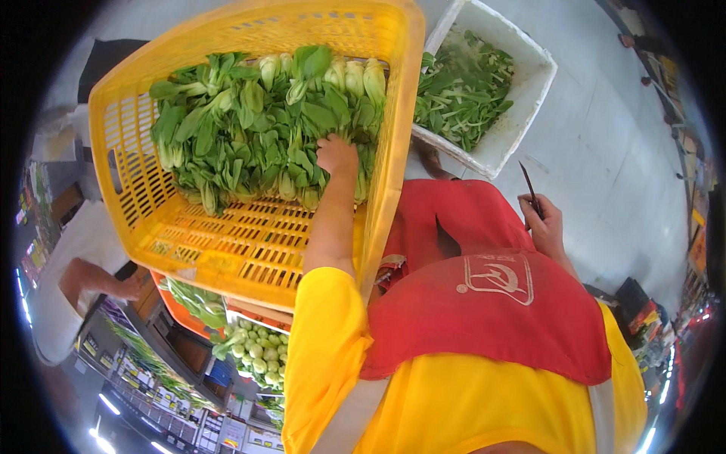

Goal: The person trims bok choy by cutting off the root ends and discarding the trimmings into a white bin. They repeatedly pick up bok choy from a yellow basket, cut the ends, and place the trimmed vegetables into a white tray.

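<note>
A yellow plastic crate (pixel 405 142) stands at my left, holding heads of bok choy (pixel 272 133). Most show their leaves, and pale stem ends line the crate's far side. My left hand (pixel 338 156) reaches into the crate with curled fingers touching the leaves; whether it grips a head is hidden. Beside my right thigh, my right hand (pixel 545 221) is closed around the handle of a thin-bladed knife (pixel 528 181), its tip pointing away from me. A white foam box (pixel 524 108) ahead of me contains loose trimmed green leaves (pixel 468 93).
A person in a white top (pixel 79 255) stands at the far left, one arm extended toward the produce display. Below the crate are an orange bin (pixel 181 309) and a box packed with bok choy (pixel 261 349). My red apron (pixel 488 318) covers my lap.
</note>
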`<state>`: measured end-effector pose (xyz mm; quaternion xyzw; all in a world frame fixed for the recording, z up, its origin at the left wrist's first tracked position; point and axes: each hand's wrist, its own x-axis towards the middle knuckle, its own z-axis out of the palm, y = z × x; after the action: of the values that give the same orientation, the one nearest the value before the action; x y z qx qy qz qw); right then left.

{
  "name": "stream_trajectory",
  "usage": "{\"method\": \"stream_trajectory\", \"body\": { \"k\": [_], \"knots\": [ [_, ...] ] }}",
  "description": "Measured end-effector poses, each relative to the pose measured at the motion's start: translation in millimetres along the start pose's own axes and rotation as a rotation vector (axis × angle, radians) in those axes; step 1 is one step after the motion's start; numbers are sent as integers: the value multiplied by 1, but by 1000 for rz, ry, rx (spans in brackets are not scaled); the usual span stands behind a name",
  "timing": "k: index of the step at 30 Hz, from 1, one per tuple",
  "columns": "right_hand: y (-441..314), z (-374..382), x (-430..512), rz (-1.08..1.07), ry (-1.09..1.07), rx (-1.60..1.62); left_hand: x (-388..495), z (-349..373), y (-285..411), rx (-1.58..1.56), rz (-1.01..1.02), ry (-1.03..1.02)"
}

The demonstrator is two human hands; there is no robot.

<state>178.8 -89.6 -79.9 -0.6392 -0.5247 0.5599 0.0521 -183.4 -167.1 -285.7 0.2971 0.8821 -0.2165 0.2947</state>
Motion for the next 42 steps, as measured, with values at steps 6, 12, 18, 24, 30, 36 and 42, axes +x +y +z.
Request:
{"method": "stream_trajectory", "body": {
  "k": [6, 12, 18, 24, 30, 36, 42],
  "knots": [
    [5, 12, 5, 28, -99, 85, -4, -9, -15, -33, 45, 58],
    [-18, 24, 10, -69, -132, 90, -42, -72, -83, -851, -28, -306],
    [-60, 42, -3, -290, -271, 181, -151, -143, -114, -2286, 189, -489],
    [-101, 60, -28, -716, -257, 155, -232, -185, -60, -2496, 554, -637],
    [-113, 51, -31, -1174, 148, -7, -263, -185, 9, -2501, 312, -676],
    [-94, 31, -36, -1159, 393, -133, -282, -185, 48, -2400, 268, -804],
    [-78, 14, -43, -1069, 383, -165, -296, -186, 73, -2252, 303, -783]
  ]
}}
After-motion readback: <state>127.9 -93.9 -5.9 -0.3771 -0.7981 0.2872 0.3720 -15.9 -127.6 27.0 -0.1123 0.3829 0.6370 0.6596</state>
